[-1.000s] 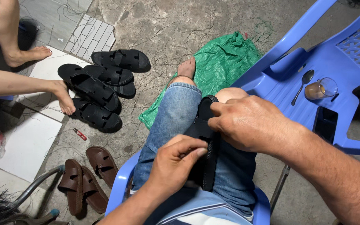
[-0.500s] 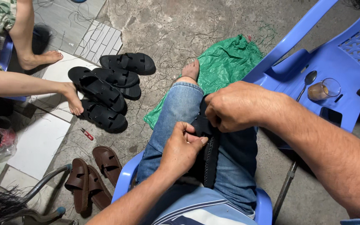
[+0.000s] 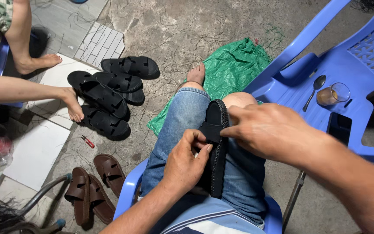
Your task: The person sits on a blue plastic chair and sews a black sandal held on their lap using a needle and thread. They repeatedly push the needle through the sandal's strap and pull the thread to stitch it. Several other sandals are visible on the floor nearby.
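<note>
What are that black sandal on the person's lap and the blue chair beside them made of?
The black sandal, pinched by the left hand and right hand, looks like matte rubber or foam; its edge shows a ribbed or stitched texture, though which is hard to tell. The blue chair looks like moulded plastic: a smooth, slightly glossy surface with a lattice pattern.
</note>
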